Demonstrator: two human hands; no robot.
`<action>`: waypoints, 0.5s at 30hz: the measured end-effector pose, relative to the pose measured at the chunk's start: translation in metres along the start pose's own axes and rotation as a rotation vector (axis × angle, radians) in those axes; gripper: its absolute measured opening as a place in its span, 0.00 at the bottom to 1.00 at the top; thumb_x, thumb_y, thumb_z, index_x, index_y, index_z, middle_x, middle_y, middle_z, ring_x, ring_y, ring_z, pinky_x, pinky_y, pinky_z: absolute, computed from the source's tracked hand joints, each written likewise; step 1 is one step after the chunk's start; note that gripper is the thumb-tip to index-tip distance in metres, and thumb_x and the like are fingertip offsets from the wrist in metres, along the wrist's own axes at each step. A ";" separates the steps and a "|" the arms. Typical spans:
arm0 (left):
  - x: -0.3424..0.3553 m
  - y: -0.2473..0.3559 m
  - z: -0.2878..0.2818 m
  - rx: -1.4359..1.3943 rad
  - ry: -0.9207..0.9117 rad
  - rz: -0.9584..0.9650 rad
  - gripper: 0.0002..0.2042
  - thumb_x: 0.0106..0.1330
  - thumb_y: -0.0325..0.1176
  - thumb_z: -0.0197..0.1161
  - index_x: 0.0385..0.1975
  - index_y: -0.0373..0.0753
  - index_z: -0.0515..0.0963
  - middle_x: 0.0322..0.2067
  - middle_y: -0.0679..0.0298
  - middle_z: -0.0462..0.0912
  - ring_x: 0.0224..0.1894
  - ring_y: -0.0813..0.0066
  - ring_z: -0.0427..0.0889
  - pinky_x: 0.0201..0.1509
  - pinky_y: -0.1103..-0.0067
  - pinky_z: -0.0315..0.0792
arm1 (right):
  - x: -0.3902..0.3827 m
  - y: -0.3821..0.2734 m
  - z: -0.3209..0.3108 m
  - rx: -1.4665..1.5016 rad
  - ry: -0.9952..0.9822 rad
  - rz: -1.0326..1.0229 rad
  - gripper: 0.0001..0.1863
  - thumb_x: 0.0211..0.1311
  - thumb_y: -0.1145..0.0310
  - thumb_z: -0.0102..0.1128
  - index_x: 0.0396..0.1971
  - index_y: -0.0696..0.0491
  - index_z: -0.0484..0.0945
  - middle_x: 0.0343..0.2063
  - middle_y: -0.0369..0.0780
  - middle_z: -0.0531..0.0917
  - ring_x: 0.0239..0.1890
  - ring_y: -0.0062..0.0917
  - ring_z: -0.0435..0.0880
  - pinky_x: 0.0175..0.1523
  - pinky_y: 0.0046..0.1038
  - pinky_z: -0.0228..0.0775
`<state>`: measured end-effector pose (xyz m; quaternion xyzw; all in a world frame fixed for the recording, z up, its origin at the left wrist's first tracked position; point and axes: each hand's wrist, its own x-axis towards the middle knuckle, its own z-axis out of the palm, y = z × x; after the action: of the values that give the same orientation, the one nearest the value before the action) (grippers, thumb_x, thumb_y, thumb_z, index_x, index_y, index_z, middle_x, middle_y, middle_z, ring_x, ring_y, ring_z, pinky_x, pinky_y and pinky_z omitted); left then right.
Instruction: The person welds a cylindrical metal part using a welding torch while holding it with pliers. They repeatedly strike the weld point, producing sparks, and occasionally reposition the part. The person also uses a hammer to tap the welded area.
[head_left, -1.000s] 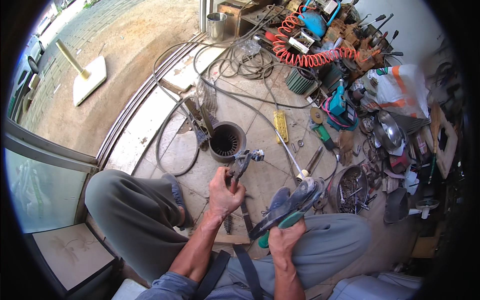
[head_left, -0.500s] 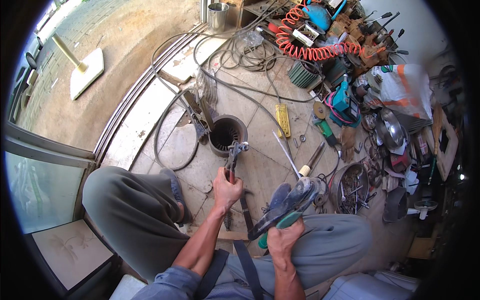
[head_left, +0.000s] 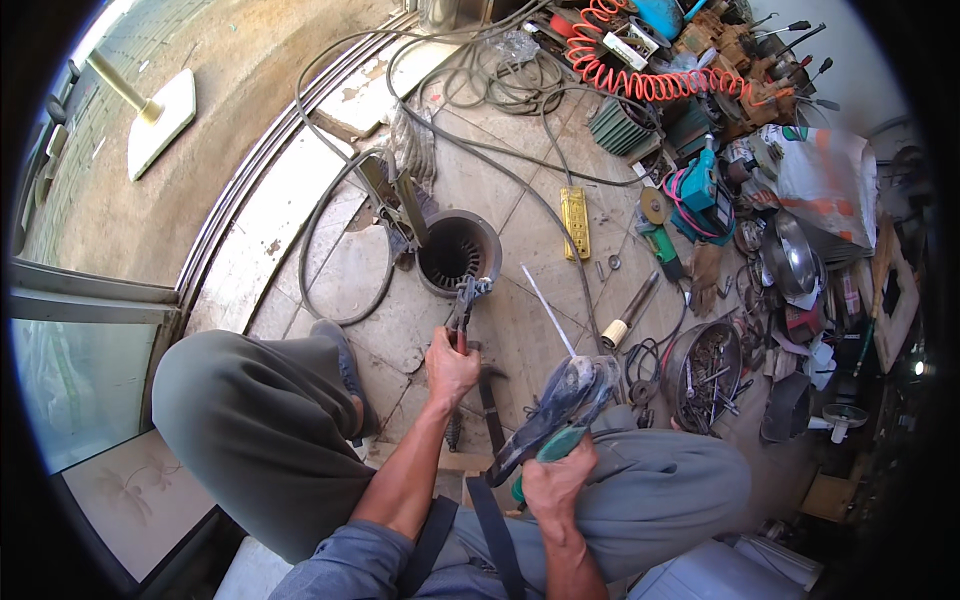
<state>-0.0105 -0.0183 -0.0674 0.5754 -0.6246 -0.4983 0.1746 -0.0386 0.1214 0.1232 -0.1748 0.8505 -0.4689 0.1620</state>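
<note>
My left hand (head_left: 452,368) is closed round the red handles of a pair of pliers (head_left: 463,308). Their jaws are by the near rim of an upright grey metal cylinder (head_left: 487,240), finned inside, and a small metallic piece (head_left: 484,286) shows at their tip. Over my right thigh, my right hand (head_left: 558,482) grips a green-handled tool (head_left: 566,441) with dark, dusty, bulky parts; its exact kind is unclear. From its far end a thin whitish rod (head_left: 548,308) points up and left. On the floor between my hands lies a hammer (head_left: 491,405).
A cable (head_left: 322,225) loops beside the cylinder. To the right are a yellow power strip (head_left: 575,222), a chisel-like tool with a pale handle (head_left: 616,332), an angle grinder (head_left: 660,245), and a metal bowl of hardware (head_left: 680,372). Behind is a coiled orange hose (head_left: 655,84).
The view has shifted slightly. The green-handled tool and its rod have moved a little left, away from the pale-handled tool on the floor. The pliers stay by the cylinder's near rim.
</note>
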 end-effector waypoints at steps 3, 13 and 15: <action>0.002 -0.005 0.002 0.017 -0.005 -0.028 0.12 0.52 0.29 0.62 0.33 0.32 0.69 0.26 0.47 0.78 0.31 0.45 0.79 0.39 0.61 0.73 | -0.001 -0.001 0.004 0.020 -0.007 0.017 0.16 0.49 0.80 0.63 0.41 0.60 0.78 0.31 0.41 0.83 0.34 0.28 0.83 0.43 0.28 0.74; 0.009 -0.005 0.002 0.088 -0.028 -0.065 0.11 0.58 0.27 0.63 0.38 0.33 0.72 0.33 0.43 0.81 0.37 0.40 0.81 0.41 0.57 0.73 | 0.001 0.004 0.005 -0.061 -0.074 0.013 0.13 0.46 0.81 0.59 0.36 0.59 0.77 0.29 0.40 0.82 0.32 0.27 0.81 0.43 0.29 0.74; 0.012 -0.010 0.004 0.110 -0.016 -0.045 0.11 0.58 0.27 0.64 0.38 0.33 0.72 0.34 0.43 0.81 0.38 0.39 0.81 0.41 0.56 0.73 | 0.002 0.007 0.006 -0.034 -0.079 0.032 0.13 0.49 0.81 0.61 0.37 0.58 0.78 0.29 0.41 0.83 0.33 0.28 0.82 0.43 0.30 0.74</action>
<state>-0.0117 -0.0252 -0.0813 0.5940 -0.6392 -0.4718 0.1263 -0.0386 0.1201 0.1143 -0.1824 0.8538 -0.4447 0.1999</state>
